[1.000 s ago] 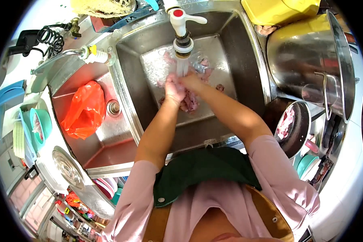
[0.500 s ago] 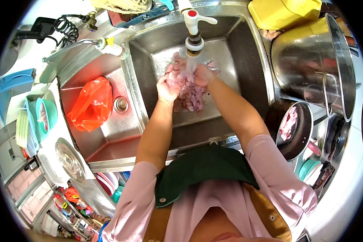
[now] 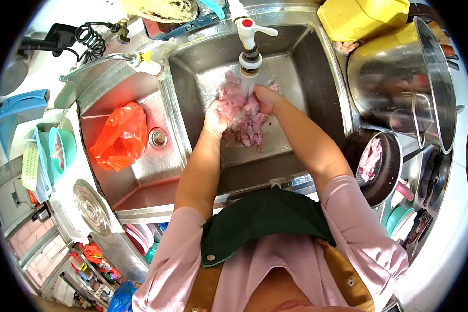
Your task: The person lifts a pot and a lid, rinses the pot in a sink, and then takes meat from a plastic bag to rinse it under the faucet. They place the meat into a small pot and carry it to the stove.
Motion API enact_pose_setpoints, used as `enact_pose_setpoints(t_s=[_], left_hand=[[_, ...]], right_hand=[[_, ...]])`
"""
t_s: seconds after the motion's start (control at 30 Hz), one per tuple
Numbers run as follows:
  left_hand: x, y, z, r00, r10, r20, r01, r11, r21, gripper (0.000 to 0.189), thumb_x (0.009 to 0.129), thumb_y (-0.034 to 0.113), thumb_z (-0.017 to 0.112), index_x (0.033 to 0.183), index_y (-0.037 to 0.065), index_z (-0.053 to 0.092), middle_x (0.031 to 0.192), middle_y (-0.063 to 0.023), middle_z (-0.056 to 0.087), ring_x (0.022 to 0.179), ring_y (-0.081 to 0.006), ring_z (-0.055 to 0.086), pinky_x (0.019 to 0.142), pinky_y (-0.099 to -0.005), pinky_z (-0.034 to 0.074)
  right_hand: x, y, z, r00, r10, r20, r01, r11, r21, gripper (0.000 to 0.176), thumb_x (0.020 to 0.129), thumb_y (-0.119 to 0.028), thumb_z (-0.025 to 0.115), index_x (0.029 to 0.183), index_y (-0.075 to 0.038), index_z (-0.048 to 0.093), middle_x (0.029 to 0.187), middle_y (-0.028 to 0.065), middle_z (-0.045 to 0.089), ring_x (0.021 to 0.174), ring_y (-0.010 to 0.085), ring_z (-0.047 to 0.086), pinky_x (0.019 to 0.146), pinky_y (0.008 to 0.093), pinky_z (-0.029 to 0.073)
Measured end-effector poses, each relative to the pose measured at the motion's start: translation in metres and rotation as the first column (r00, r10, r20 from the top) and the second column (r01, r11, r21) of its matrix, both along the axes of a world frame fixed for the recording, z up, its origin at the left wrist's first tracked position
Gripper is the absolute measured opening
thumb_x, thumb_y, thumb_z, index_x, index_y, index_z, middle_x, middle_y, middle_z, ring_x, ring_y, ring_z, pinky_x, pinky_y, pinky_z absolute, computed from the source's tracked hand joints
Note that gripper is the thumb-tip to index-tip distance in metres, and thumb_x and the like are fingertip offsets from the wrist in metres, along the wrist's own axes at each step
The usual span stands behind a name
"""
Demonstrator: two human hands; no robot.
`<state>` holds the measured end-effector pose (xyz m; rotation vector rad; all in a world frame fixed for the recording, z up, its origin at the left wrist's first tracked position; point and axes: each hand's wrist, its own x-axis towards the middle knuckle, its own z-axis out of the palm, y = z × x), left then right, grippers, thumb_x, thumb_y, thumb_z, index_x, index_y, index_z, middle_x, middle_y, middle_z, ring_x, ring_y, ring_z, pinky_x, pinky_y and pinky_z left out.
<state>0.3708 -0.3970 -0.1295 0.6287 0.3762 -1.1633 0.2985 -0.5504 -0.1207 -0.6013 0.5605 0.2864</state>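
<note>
Raw meat pieces (image 3: 250, 127), pink and wet, lie heaped on the floor of the steel sink (image 3: 317, 67). Water runs onto them from the white tap (image 3: 248, 32) with a red dot on top. My left hand (image 3: 216, 117) is cupped around some of the pieces on the left of the heap. On the other side of the stream, my right hand (image 3: 267, 99) has its fingers curled in against the meat. Part of its fingertips is hidden by water and meat.
A red plastic bag (image 3: 120, 136) lies in the left basin beside the drain (image 3: 157, 138). Right of the sink are a large steel pot (image 3: 385, 83) on its side, a dark pan (image 3: 390, 177) holding meat (image 3: 370, 160) and a yellow container (image 3: 364, 18). A glass lid (image 3: 92, 208) lies at left.
My right hand has turned and its fingers have curled in more. My left hand has shifted slightly, and the meat between the hands has moved about. Water still runs.
</note>
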Motion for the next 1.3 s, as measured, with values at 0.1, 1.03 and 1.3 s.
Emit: enact_pose_setpoints(t_s=[0.1, 1.03, 1.3], left_hand=[[0.005, 0.001, -0.009, 0.99, -0.103, 0.092, 0.117, 0.981, -0.157, 0.039, 0.07, 0.009, 0.046, 0.109, 0.007, 0.044, 0.082, -0.0055, 0.055, 0.078, -0.0183, 0.056, 0.083, -0.04, 0.043], [-0.077, 0.003, -0.074, 0.879, -0.453, -0.148, 0.47, 0.775, 0.422, 0.021, 0.082, 0.032, 0.044, 0.083, 0.011, 0.049, 0.072, -0.0061, 0.05, 0.06, -0.0235, 0.048, 0.047, -0.0393, 0.038], [-0.139, -0.072, 0.115, 0.784, -0.415, 0.461, 0.332, 0.909, 0.253, 0.016, 0.079, 0.017, 0.051, 0.09, 0.006, 0.053, 0.075, -0.0041, 0.055, 0.063, -0.0119, 0.053, 0.054, -0.0239, 0.044]], right_hand=[[0.006, 0.004, -0.058, 1.0, 0.018, 0.018, -0.018, 1.0, -0.02, 0.025, 0.084, -0.017, 0.04, 0.104, -0.006, 0.051, 0.09, 0.0071, 0.058, 0.072, 0.0179, 0.058, 0.054, 0.0314, 0.049], [-0.097, 0.072, -0.039, 0.899, -0.079, -0.43, -0.078, 0.939, -0.335, 0.012, 0.075, -0.013, 0.054, 0.084, -0.006, 0.053, 0.067, 0.0078, 0.056, 0.051, 0.0163, 0.055, 0.035, 0.0292, 0.038], [-0.164, 0.05, 0.112, 0.717, -0.691, 0.093, 0.61, 0.558, -0.562, 0.016, 0.077, -0.004, 0.05, 0.093, -0.003, 0.05, 0.074, 0.0058, 0.056, 0.056, 0.0115, 0.054, 0.044, 0.0242, 0.044]])
